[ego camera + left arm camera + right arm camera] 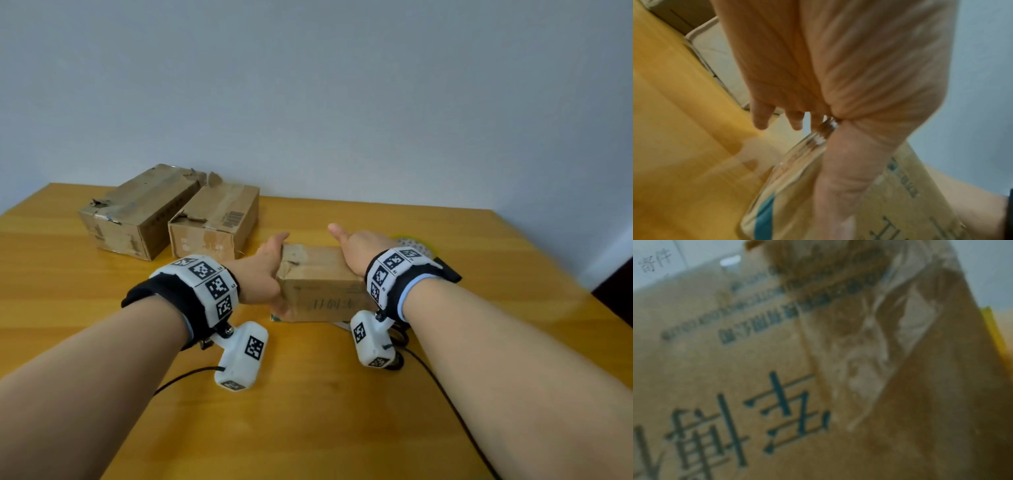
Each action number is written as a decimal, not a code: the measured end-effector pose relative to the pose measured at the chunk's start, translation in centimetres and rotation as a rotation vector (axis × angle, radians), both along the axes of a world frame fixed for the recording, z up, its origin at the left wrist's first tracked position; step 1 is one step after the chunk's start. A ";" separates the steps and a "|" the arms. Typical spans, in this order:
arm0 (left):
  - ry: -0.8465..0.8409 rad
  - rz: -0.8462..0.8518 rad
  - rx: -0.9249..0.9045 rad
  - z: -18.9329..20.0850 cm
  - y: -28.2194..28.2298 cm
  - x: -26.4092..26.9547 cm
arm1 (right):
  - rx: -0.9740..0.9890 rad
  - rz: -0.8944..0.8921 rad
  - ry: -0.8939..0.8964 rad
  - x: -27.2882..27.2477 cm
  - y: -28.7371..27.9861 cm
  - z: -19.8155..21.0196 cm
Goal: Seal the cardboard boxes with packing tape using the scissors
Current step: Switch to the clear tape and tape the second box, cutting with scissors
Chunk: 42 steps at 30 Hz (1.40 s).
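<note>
A small cardboard box (318, 274) with printed characters on its near face lies mid-table. My left hand (263, 270) grips its left end, thumb over the top and fingers underneath. My right hand (356, 246) clasps the right end with the thumb raised; its fingers are hidden behind the box. The left wrist view shows my palm (818, 65) against the box (900, 186). Old crumpled tape crosses the box (735, 369) in the right wrist view. A tape roll (416, 244) peeks out behind my right wrist. Dark scissor handles (400, 337) lie under that wrist, mostly hidden.
Two larger worn cardboard boxes (137, 219) (215, 222) stand side by side at the back left of the wooden table (308, 428). Black cables (445, 394) trail from both wrist cameras across the near tabletop. A plain wall closes the far edge.
</note>
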<state>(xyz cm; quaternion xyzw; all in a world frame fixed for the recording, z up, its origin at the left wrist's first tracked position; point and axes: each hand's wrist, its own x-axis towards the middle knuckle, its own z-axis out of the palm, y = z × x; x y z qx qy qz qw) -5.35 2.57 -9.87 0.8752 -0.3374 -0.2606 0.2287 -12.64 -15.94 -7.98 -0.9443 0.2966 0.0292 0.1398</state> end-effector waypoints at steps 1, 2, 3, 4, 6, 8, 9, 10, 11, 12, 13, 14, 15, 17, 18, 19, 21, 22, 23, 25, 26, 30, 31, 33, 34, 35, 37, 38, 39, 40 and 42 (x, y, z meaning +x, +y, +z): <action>-0.029 -0.016 -0.027 0.3 -0.1 0.0 | -0.011 0.011 -0.010 0.0 0.0 0.1; -0.064 -0.034 -0.039 0.6 -0.1 -0.1 | -0.032 0.038 -0.007 0.1 0.1 0.2; -0.109 -0.066 -0.028 0.7 -0.1 -0.1 | -0.052 0.067 0.014 0.2 0.0 0.2; -0.165 -0.108 0.009 0.8 -0.1 -0.1 | -0.049 0.074 0.033 0.4 -0.3 0.2; -0.276 -0.169 0.092 1.0 -0.1 -0.3 | 0.016 0.029 0.010 0.9 -1.0 -0.1; -0.324 -0.203 0.121 1.1 -0.1 -0.5 | 0.044 -0.010 -0.012 1.2 -1.5 0.0; -0.341 -0.203 0.125 1.0 0.0 -0.5 | 0.042 -0.012 0.006 1.1 -1.6 0.1; -0.360 -0.196 0.117 0.9 0.1 -0.5 | 0.034 -0.008 0.038 1.0 -1.7 0.1; -0.371 -0.164 0.103 0.8 0.2 -0.5 | 0.032 0.003 0.058 0.7 -1.8 0.0; -0.381 -0.119 0.068 0.6 0.3 -0.5 | 0.033 0.000 0.070 0.6 -1.8 -0.1; -0.409 -0.081 0.027 0.5 0.4 -0.5 | 0.035 -0.005 0.067 0.6 -1.7 -0.1; -0.451 -0.062 -0.011 0.4 0.5 -0.4 | 0.034 -0.009 0.067 0.5 -1.7 -0.1; -0.492 -0.058 -0.027 0.4 0.5 -0.4 | 0.029 -0.005 0.066 0.4 -1.5 0.0; -0.551 -0.067 -0.029 0.6 0.5 -0.2 | 0.054 -0.027 0.026 0.4 -1.3 0.0; -0.578 -0.083 -0.019 0.8 0.3 -0.1 | 0.091 -0.056 -0.019 0.4 -1.3 -0.1; -0.605 -0.111 0.005 1.0 0.2 0.0 | 0.135 -0.075 -0.077 0.1 -1.1 -0.1; -0.658 -0.189 0.075 1.2 -0.2 0.0 | 0.169 -0.111 -0.107 -0.1 -0.9 -0.1; -0.692 -0.235 0.119 1.4 -0.4 0.0 | 0.159 -0.120 -0.096 0.0 -0.8 -0.2; -0.725 -0.269 0.170 1.7 -0.7 -0.2 | 0.159 -0.116 -0.107 0.0 -0.7 -0.1; -0.766 -0.295 0.228 2.1 -0.9 -0.4 | 0.124 -0.083 -0.061 -0.2 -0.8 0.1; -0.774 -0.298 0.226 2.0 -0.9 -0.5 | 0.148 -0.091 -0.076 -0.2 -1.2 0.0; -0.748 -0.238 0.175 1.6 0.0 -1.2 | 0.262 -0.194 -0.214 -1.1 -1.8 -0.1; -0.739 -0.222 0.193 1.6 0.2 -1.6 | 0.275 -0.198 -0.209 -1.5 -1.7 -0.1; -0.685 -0.175 0.198 1.8 0.2 -2.2 | 0.299 -0.213 -0.197 -2.3 -1.4 -0.2; -0.632 -0.128 0.162 1.8 0.3 -2.4 | 0.318 -0.216 -0.199 -2.4 -1.4 -0.4; -0.558 -0.066 0.106 1.9 0.4 -2.4 | 0.330 -0.210 -0.210 -2.6 -1.4 -0.4; -0.402 0.062 -0.035 1.9 0.6 -2.1 | 0.358 -0.208 -0.245 -2.6 -1.4 -0.4; -0.332 0.108 -0.083 2.0 0.7 -2.2 | 0.359 -0.205 -0.279 -2.6 -1.4 -0.2; -0.300 0.126 -0.103 2.2 0.8 -2.2 | 0.344 -0.192 -0.318 -2.6 -1.3 0.1; -0.300 0.117 -0.101 2.5 0.7 -2.3 | 0.319 -0.174 -0.353 -2.8 -1.0 0.7; -0.352 0.069 -0.070 2.9 0.4 -2.5 | 0.231 -0.115 -0.421 -2.8 -0.5 2.0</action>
